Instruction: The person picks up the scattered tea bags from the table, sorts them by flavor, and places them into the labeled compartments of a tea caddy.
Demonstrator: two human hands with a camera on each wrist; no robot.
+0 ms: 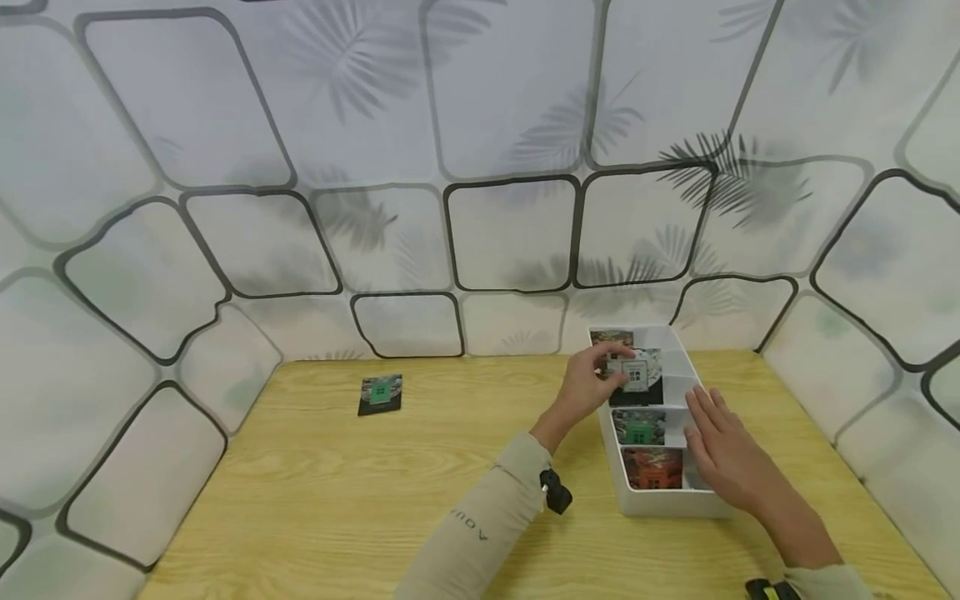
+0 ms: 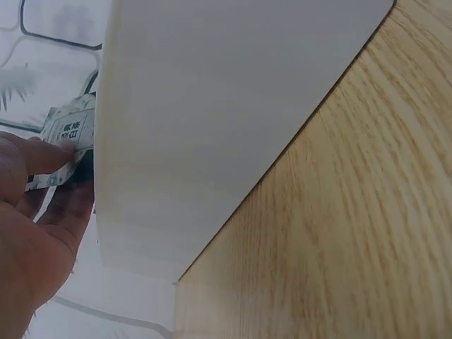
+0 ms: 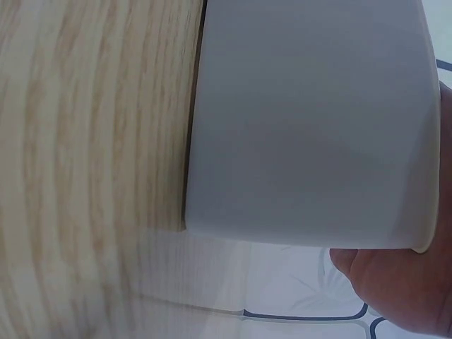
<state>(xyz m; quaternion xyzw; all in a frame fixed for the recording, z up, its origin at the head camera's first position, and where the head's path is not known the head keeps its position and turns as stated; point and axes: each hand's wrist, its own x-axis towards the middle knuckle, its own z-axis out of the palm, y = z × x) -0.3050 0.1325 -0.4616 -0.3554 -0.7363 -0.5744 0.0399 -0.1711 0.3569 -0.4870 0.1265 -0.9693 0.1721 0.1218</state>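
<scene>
Between thumb and index finger, my left hand pinches a black-and-white printed packet above the white divided box. The left wrist view shows this packet by the box's upper edge, partly hidden behind the box wall. My right hand rests along the box's right rim with its fingers straight. Inside the box, a green-labelled packet lies in one compartment and a red packet in the nearest one. Another reddish packet shows at the far end, partly behind my left fingers.
A dark packet with a green label lies alone on the wooden table, left of the box. A patterned backdrop rises behind the table and along both sides. The box stands toward the table's right side.
</scene>
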